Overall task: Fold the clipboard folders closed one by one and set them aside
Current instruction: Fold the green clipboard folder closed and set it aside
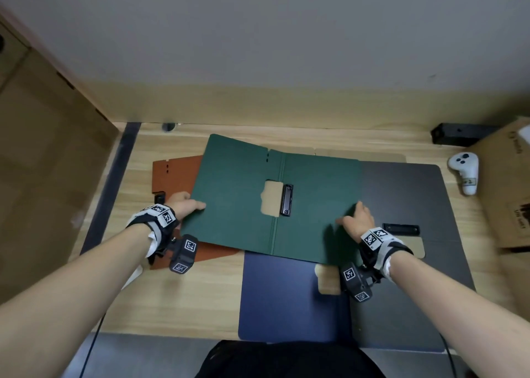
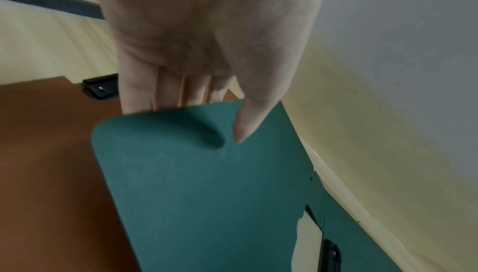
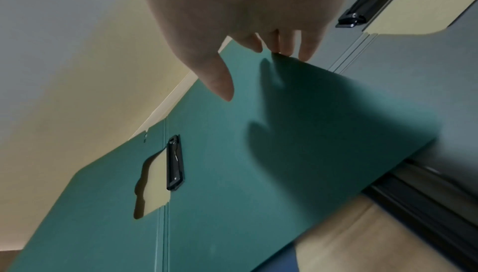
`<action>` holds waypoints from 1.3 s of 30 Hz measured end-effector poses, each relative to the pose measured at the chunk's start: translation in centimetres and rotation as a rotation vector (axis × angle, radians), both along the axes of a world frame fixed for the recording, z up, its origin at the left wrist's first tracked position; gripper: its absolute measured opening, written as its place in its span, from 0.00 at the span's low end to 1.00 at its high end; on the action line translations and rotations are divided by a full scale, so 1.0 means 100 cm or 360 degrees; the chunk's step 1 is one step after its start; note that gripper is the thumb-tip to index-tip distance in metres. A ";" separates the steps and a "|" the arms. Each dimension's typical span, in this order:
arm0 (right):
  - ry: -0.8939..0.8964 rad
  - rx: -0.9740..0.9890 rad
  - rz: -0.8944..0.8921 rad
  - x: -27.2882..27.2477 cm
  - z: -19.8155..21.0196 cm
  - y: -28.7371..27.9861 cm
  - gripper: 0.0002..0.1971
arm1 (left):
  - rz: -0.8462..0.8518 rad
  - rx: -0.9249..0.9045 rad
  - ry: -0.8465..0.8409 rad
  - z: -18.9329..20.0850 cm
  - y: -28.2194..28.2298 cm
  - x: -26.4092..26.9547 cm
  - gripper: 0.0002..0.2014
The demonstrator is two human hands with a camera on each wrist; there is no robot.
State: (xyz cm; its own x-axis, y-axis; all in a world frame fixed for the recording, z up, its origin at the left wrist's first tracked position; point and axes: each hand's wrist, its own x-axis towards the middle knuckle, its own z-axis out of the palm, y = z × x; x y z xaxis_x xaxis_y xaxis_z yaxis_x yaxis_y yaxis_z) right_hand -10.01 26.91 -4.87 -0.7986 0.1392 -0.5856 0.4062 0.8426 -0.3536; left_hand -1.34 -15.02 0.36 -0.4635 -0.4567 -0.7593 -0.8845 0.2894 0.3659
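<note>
An open green clipboard folder (image 1: 238,205) (image 2: 207,194) (image 3: 258,174) lies on top of a pile, its black clip (image 1: 287,199) by the spine. My left hand (image 1: 198,205) (image 2: 201,108) pinches its left flap, thumb on top and fingers underneath, and the flap is raised off the brown folder (image 1: 172,174). My right hand (image 1: 355,217) (image 3: 254,72) is at the right flap's edge. Its fingertips (image 3: 284,51) touch that edge and the thumb hovers above the surface. A navy folder (image 1: 286,297) and a dark grey open folder (image 1: 401,194) lie underneath.
A white controller (image 1: 466,174) and a cardboard box (image 1: 510,191) stand at the table's right side, with a black bracket (image 1: 459,132) behind them. Cardboard (image 1: 43,148) leans at the left. The wall runs close behind the pile.
</note>
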 end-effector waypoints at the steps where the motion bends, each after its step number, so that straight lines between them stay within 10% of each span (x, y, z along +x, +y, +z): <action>1: -0.0009 -0.0007 0.0024 0.002 0.000 0.000 0.34 | 0.0002 -0.0046 0.0034 -0.004 -0.002 -0.003 0.27; 11: -0.0065 -0.0265 0.0000 -0.006 0.001 0.010 0.30 | -0.0602 0.0088 0.0058 0.076 0.033 -0.028 0.11; 21: 0.0061 -0.0482 -0.0045 -0.013 0.026 0.028 0.22 | -0.1244 0.0305 0.0400 0.126 0.152 -0.048 0.22; 29: 0.0261 -0.1031 -0.0504 -0.012 0.043 0.058 0.13 | -0.1272 0.0344 0.0392 0.047 0.219 -0.055 0.22; 39: -0.0045 -0.0622 -0.0406 0.011 -0.015 0.070 0.23 | -0.0836 -0.0122 0.0064 -0.050 0.207 -0.023 0.32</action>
State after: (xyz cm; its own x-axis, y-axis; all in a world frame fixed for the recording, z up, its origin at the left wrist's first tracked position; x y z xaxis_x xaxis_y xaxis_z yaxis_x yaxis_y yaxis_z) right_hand -8.90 33.90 -6.37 -0.7506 0.0938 -0.6541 0.5970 0.5205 -0.6104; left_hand -3.67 5.71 -4.67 -0.6730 -0.2084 -0.7097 -0.5988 0.7167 0.3574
